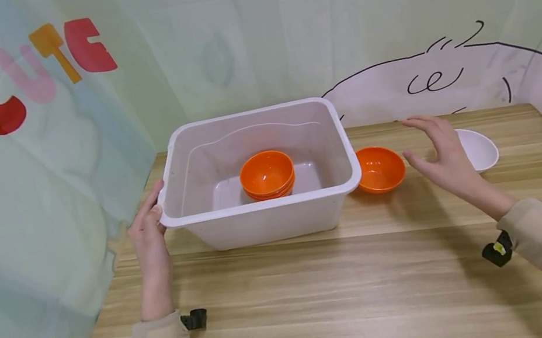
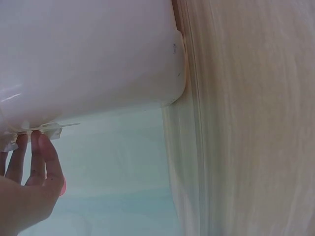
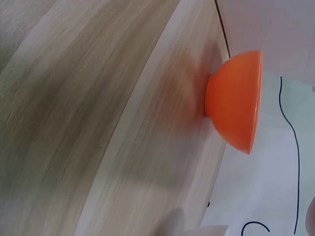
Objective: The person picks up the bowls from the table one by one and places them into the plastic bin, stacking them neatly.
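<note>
A white plastic bin (image 1: 263, 223) stands on the table, and inside it sits a stack of orange bowls (image 1: 268, 174). My left hand (image 1: 148, 241) grips the bin's left rim, fingertips tucked under the lip in the left wrist view. Another orange bowl (image 1: 383, 170) rests upright on the table just right of the bin, whose rim overlaps it in the head view. My right hand (image 1: 443, 156) hovers right of that bowl, thumb and fingers spread and holding nothing. Behind this hand lies a white oval dish (image 1: 482, 149), partly hidden by it.
The wood-grain table (image 1: 293, 307) runs up to a printed cloth backdrop (image 1: 242, 55) at the back and left. Bare tabletop shows in front of the bin and between the two forearms.
</note>
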A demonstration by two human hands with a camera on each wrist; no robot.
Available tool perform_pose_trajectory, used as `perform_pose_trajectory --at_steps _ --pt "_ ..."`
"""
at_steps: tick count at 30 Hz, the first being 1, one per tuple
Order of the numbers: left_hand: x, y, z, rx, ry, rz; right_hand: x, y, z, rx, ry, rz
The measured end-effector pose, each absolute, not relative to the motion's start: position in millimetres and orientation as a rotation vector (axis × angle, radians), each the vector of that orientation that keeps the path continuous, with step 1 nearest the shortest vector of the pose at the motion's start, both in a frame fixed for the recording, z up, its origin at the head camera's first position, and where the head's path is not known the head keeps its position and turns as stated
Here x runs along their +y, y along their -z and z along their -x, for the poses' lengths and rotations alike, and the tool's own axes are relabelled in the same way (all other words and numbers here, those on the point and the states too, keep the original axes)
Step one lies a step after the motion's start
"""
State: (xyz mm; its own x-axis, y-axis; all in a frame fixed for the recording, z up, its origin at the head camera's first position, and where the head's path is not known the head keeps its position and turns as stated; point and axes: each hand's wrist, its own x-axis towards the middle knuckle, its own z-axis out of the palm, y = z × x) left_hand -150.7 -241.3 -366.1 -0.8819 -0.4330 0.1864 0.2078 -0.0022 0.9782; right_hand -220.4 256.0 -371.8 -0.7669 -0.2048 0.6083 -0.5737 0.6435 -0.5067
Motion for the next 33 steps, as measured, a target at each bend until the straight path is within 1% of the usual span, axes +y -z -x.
perform_pose_trajectory --at_steps 16,33 --pt "-241 367 151 -1.826 1.944 -0.213 277 380 221 -2.527 -0.931 -0.502" --pt "-242 367 152 -1.823 1.946 -0.224 292 377 218 -2.682 -0.851 -0.402"
